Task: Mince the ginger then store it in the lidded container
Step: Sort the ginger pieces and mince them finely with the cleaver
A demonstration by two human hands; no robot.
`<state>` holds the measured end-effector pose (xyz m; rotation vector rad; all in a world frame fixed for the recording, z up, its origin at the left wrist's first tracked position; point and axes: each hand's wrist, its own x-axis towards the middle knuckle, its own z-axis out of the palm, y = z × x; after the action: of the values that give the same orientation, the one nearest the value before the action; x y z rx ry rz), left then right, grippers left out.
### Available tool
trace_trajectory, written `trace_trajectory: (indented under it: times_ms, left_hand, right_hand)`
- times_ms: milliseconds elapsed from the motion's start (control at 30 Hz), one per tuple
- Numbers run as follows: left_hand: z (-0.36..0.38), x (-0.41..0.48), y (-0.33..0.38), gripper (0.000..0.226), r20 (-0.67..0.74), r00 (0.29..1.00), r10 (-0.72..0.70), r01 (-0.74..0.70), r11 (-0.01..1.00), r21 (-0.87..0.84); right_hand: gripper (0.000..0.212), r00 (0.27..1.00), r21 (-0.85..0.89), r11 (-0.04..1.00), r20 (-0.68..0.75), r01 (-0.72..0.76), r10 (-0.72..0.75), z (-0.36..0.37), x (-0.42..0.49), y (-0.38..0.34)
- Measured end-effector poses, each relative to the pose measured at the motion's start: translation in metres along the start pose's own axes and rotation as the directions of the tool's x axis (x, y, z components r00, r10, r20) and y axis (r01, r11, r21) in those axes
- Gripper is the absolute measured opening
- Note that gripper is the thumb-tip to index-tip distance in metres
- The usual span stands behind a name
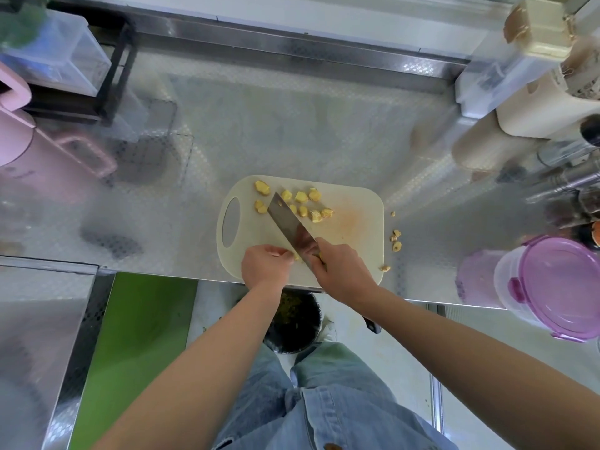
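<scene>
Print on the cream roll at 2 o'clock is unreadably blurred. Yellow ginger chunks lie scattered on the cream plastic cutting board, toward its 12 o'clock side. The right hand clenches the steel cleaver; fingers of the left hand pinch a small ginger piece beside its blade.

Single head-worn wide-angle view, looking almost straight down from above the embossed steel counter; pale rounded plastic cutting board mid-frame, fairly near; frame edges bend with lens distortion.
</scene>
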<state>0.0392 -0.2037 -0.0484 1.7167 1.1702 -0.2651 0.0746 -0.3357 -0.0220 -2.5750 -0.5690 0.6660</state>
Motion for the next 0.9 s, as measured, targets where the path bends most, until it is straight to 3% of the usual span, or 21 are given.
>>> trace_trajectory:
  times_ms: [667, 900]
  left_hand:
    - [0.0, -0.004, 0.002, 0.003, -0.014, 0.999, 0.049, -0.049, 0.999, 0.014]
    - [0.0, -0.004, -0.001, 0.02, -0.011, 0.999, 0.03, -0.03, 0.999, -0.038]
  right_hand:
    - [0.013, 0.998, -0.037, 0.998, 0.042, -0.05, 0.051, 0.012, 0.001, -0.01]
    - [0.012, 0.998, 0.029, 0.998, -0.002, -0.06, 0.06, 0.003, 0.0, -0.006]
